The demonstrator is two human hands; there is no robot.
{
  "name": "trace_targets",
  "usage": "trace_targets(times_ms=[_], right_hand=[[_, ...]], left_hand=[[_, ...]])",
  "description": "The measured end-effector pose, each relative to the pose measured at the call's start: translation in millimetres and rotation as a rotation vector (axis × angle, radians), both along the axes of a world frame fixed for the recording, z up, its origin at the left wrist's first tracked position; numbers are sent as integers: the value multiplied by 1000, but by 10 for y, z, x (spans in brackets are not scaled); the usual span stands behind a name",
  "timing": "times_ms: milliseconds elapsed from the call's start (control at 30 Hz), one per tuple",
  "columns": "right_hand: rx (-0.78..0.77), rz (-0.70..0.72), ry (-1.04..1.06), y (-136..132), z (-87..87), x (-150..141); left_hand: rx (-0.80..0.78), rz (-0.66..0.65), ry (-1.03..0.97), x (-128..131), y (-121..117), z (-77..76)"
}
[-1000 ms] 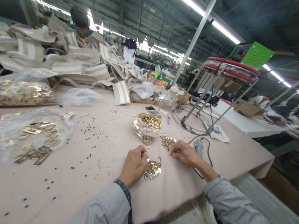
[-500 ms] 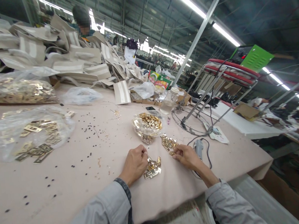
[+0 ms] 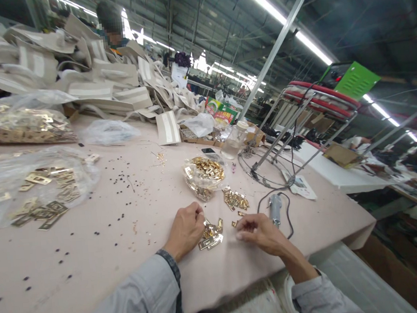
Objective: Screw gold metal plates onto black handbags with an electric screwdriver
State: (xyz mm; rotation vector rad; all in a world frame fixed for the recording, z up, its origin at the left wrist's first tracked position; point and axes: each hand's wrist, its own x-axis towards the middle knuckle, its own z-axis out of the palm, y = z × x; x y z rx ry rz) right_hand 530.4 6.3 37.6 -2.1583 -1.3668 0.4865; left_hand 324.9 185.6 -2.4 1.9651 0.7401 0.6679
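My left hand (image 3: 185,229) is closed, its knuckles up and fingertips turned down beside a small heap of gold metal plates (image 3: 211,241). Whatever lies inside those fingers is hidden. To the right, my right hand (image 3: 261,232) is slightly curled with thumb and fingers apart, and I see nothing between them. A small gold fitting (image 3: 235,224) lies at its fingertips, and a second one is just beyond. Farther back are a cluster of gold fittings (image 3: 236,199) and a clear bag of gold pieces (image 3: 206,171).
Near my right hand lies a grey handheld tool (image 3: 275,210) with a black cable. Bags of gold plates (image 3: 47,190) sit at the left, below piled beige panels (image 3: 89,91). A wire stand (image 3: 267,166) and a plastic jar (image 3: 235,139) stand behind. Black dots are scattered leftward.
My right hand has drawn back toward me from the cluster, and its pinch on a small gold fitting has opened. My left hand has stayed by the plates. The view has shifted slightly.
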Motion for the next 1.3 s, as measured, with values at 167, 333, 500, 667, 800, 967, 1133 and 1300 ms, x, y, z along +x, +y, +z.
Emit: trace_targets(times_ms=[167, 333, 500, 667, 800, 967, 1133, 1300], right_hand=[[152, -183, -286, 27, 23, 270], [82, -148, -322, 69, -207, 471], [71, -138, -247, 32, -291, 460], [-44, -40, -213, 69, -161, 387], [-34, -64, -236, 169, -143, 294], [43, -235, -293, 374, -277, 208], [65, -289, -226, 558, -375, 183], [49, -271, -155, 514, -263, 210]], left_hand=[[6, 7, 5, 10, 6, -16], [3, 10, 6, 8, -2, -30], [5, 3, -5, 11, 0, -32], [6, 3, 4, 16, 7, -30], [2, 1, 10, 21, 7, -22], [-3, 8, 16, 19, 0, -16], [5, 7, 10, 8, -4, -17], [-1, 1, 12, -8, -3, 5]])
